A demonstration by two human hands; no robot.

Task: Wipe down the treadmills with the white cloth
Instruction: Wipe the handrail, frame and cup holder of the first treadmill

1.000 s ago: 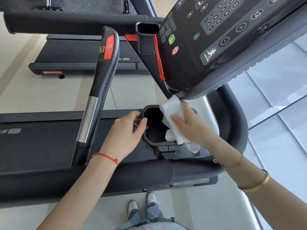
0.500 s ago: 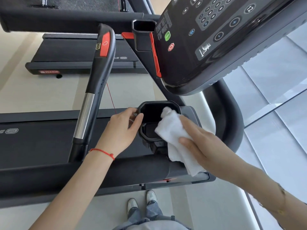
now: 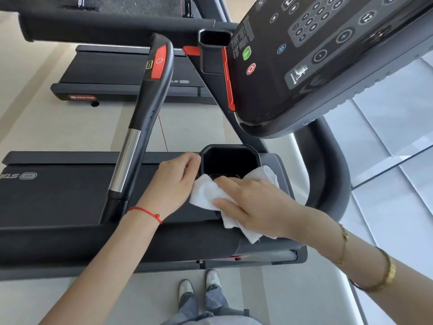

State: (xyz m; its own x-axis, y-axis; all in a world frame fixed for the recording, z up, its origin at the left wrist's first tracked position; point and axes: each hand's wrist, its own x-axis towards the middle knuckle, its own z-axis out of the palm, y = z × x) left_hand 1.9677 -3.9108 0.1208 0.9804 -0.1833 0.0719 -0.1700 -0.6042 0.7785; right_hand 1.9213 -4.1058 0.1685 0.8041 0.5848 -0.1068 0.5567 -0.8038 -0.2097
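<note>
Head view: the white cloth (image 3: 208, 192) is pressed by the right hand (image 3: 255, 204) against the near rim of the black cup holder (image 3: 230, 160) on the treadmill (image 3: 58, 200). The fingers (image 3: 230, 184) of this hand are extended and spread flat over the cloth, with the thumb (image 3: 228, 205) laid across its lower part; loose folds are seen on both sides of the hand. The left hand (image 3: 174, 181) is placed against the left wall of the cup holder, fingers loosely bent round its edge. A red cord (image 3: 146, 211) is worn on the left wrist, gold bangles (image 3: 387, 273) on the right. The console (image 3: 316, 57) is located above the cup holder.
</note>
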